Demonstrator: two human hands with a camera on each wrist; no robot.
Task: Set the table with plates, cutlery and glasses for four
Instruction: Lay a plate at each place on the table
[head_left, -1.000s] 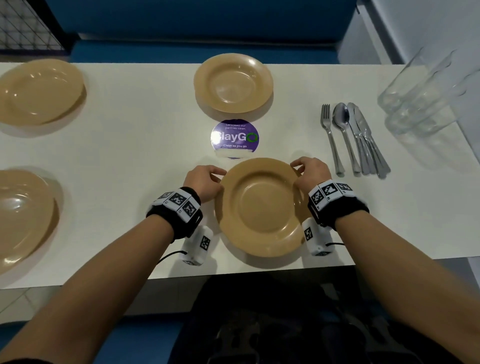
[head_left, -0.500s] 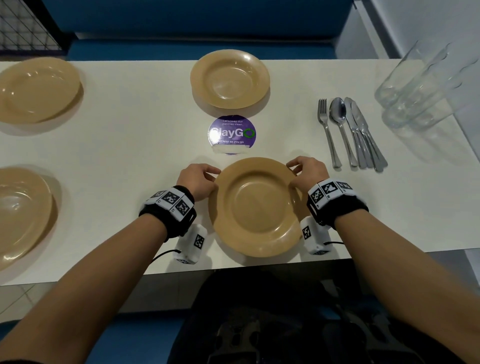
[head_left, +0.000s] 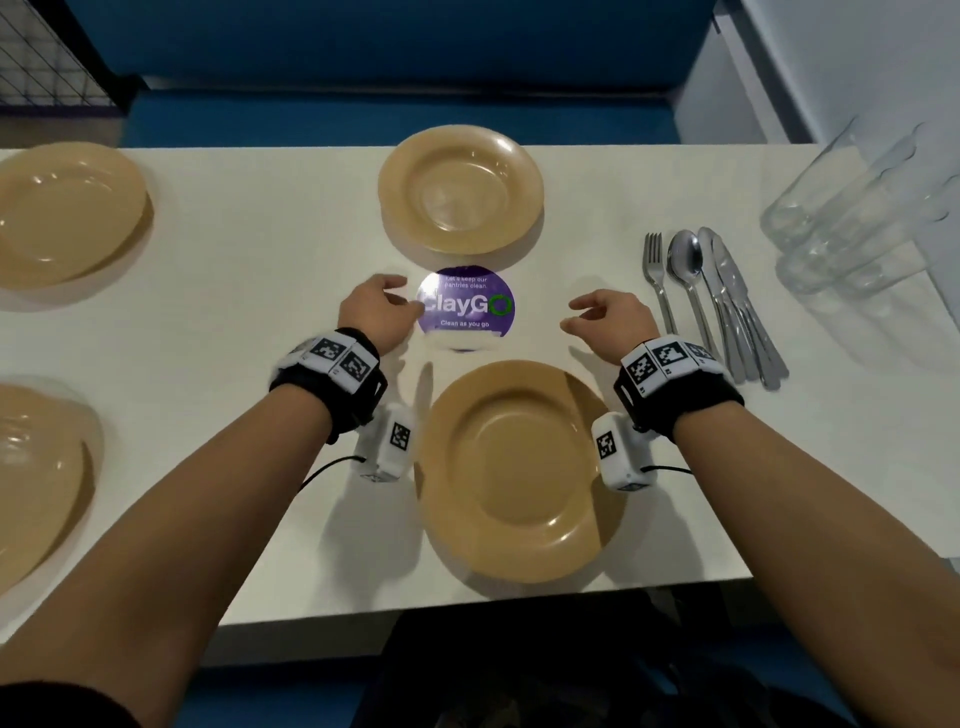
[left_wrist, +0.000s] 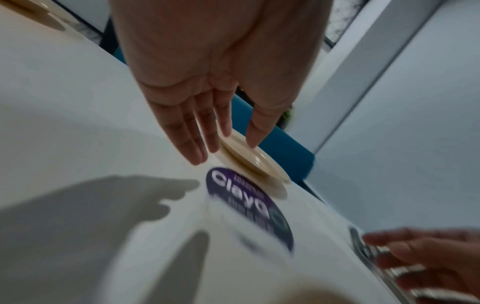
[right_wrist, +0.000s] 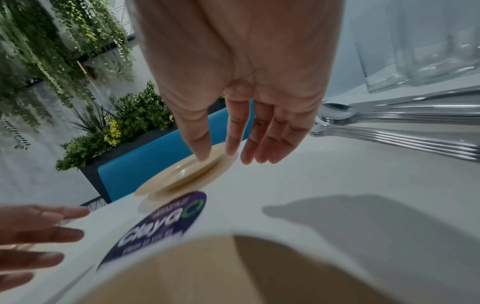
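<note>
A tan plate (head_left: 511, 467) lies near the front edge of the white table (head_left: 260, 312), right below me. Both hands hover just beyond it, empty. My left hand (head_left: 400, 301) is open over the table beside a purple round sticker (head_left: 467, 306), fingers (left_wrist: 192, 131) straight. My right hand (head_left: 576, 314) is open too, fingers (right_wrist: 262, 133) relaxed, just left of the cutlery pile (head_left: 711, 296). A second tan plate (head_left: 460, 189) sits across the table. Two more plates (head_left: 62, 213) (head_left: 36, 478) lie at the left.
A fork, a spoon and knives lie side by side at the right. Clear glasses (head_left: 852, 218) stand grouped at the far right, close to the table's edge. A blue bench (head_left: 363, 62) runs behind the table. Plants (right_wrist: 78, 92) stand beyond.
Both hands have let go of the near plate's rim and moved forward and up, away from it. The plate stays near the front edge.
</note>
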